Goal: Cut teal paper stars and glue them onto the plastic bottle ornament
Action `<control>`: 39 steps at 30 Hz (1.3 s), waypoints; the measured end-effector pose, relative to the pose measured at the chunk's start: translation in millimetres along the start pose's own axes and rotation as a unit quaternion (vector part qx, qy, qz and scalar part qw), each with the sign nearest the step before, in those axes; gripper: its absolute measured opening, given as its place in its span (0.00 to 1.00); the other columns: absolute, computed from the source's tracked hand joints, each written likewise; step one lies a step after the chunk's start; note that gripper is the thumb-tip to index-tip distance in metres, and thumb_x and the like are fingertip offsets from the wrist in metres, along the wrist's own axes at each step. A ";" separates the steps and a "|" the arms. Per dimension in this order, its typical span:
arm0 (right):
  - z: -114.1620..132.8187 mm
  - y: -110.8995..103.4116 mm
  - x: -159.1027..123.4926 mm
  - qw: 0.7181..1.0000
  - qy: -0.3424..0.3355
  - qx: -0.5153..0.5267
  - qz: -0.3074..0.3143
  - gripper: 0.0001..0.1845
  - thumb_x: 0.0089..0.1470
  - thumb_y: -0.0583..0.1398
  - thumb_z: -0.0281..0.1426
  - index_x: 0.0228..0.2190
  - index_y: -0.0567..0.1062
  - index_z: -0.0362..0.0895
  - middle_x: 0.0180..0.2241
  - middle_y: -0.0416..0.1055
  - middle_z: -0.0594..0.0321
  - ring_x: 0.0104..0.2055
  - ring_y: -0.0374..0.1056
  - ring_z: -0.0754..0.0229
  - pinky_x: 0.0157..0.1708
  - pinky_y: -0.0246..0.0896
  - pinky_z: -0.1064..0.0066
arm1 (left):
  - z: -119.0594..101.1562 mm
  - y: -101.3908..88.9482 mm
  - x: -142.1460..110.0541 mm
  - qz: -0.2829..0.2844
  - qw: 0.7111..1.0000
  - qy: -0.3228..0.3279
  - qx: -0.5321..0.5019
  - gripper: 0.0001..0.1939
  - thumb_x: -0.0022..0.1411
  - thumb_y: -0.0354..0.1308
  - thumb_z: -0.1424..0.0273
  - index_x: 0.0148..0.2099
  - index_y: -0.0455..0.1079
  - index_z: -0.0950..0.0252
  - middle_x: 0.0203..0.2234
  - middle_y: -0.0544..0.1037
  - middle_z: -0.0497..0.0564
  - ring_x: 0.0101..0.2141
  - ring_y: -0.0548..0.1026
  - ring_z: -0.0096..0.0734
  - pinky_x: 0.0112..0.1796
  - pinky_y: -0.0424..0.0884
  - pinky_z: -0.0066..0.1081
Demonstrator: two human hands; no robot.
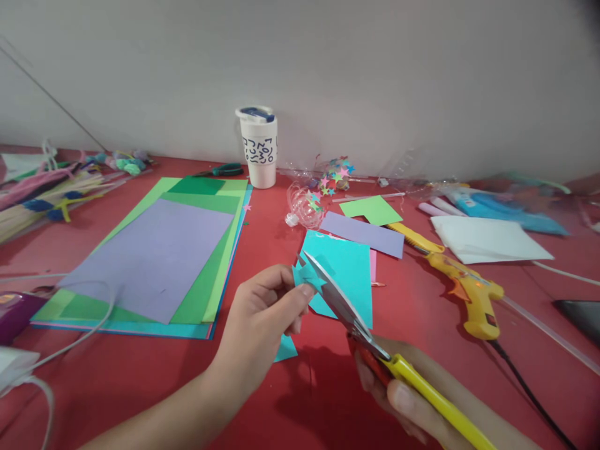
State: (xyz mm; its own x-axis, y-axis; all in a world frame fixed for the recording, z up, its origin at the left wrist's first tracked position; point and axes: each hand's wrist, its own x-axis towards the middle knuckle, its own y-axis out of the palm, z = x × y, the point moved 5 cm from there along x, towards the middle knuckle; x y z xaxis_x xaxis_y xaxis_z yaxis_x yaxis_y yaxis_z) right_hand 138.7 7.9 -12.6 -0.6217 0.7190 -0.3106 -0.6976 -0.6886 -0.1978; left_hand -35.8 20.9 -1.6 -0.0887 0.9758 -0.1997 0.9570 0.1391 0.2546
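Between the thumb and fingers of my left hand [269,319] is a small turquoise paper piece [305,276] with pointed edges. My right hand [398,381] grips scissors [344,306] with yellow and red handles. Their blades are parted, with the tips right at the paper piece; whether they touch it I cannot tell. Behind the blades lies a larger turquoise sheet [352,269] on the red table. A turquoise scrap [285,350] shows below my left hand, partly covered by it.
Stacked coloured sheets [154,256] lie at left, near a white cable [100,322]. A white cup [260,150] stands by the wall. To the right are a yellow glue gun [471,290], a purple strip [365,234], a green paper [374,210] and a folded white sheet [490,239].
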 end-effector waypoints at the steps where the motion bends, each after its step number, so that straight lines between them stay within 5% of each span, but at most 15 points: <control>1: -0.7 1.7 -0.7 1.000 0.007 0.008 -0.001 0.32 0.50 0.49 0.63 0.22 0.56 0.47 0.20 0.50 0.72 0.19 0.47 0.67 0.18 0.43 0.73 | 0.8 -0.2 0.5 -0.001 1.000 -0.004 -0.001 0.12 0.55 0.59 0.69 0.23 0.62 0.64 0.15 0.63 0.40 0.17 0.59 0.15 0.20 0.55 0.19; 16: 2.5 8.4 -3.3 0.994 -0.012 -0.040 -0.100 0.29 0.53 0.50 0.60 0.21 0.57 0.47 0.19 0.53 0.71 0.19 0.50 0.65 0.18 0.46 0.72 | 3.9 0.7 0.2 -0.007 0.999 -0.017 -0.036 0.13 0.56 0.60 0.69 0.23 0.61 0.65 0.15 0.65 0.41 0.17 0.59 0.16 0.20 0.54 0.21; 27: 3.9 9.8 -3.1 0.994 -0.012 -0.037 -0.100 0.30 0.53 0.50 0.61 0.25 0.65 0.46 0.19 0.55 0.70 0.18 0.51 0.67 0.15 0.48 0.75 | 6.5 4.1 0.9 -0.007 0.998 -0.034 -0.056 0.14 0.56 0.60 0.69 0.23 0.60 0.65 0.16 0.67 0.41 0.17 0.60 0.15 0.20 0.54 0.21; 39: 1.3 7.4 2.6 0.996 0.021 0.001 -0.085 0.33 0.44 0.54 0.65 0.20 0.56 0.48 0.18 0.51 0.71 0.19 0.49 0.65 0.18 0.50 0.73 | 5.4 3.6 0.7 -0.005 0.998 -0.030 -0.052 0.14 0.56 0.60 0.69 0.23 0.60 0.65 0.16 0.67 0.41 0.17 0.60 0.15 0.20 0.54 0.21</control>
State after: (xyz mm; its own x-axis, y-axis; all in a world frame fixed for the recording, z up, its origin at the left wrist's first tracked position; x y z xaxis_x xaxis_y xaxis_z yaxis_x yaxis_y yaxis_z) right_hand 131.5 4.8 -13.6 -0.4789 0.8206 -0.3119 -0.7923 -0.5571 -0.2489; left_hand -30.9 21.2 -5.9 -0.0780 0.9627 -0.2591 0.9218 0.1686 0.3490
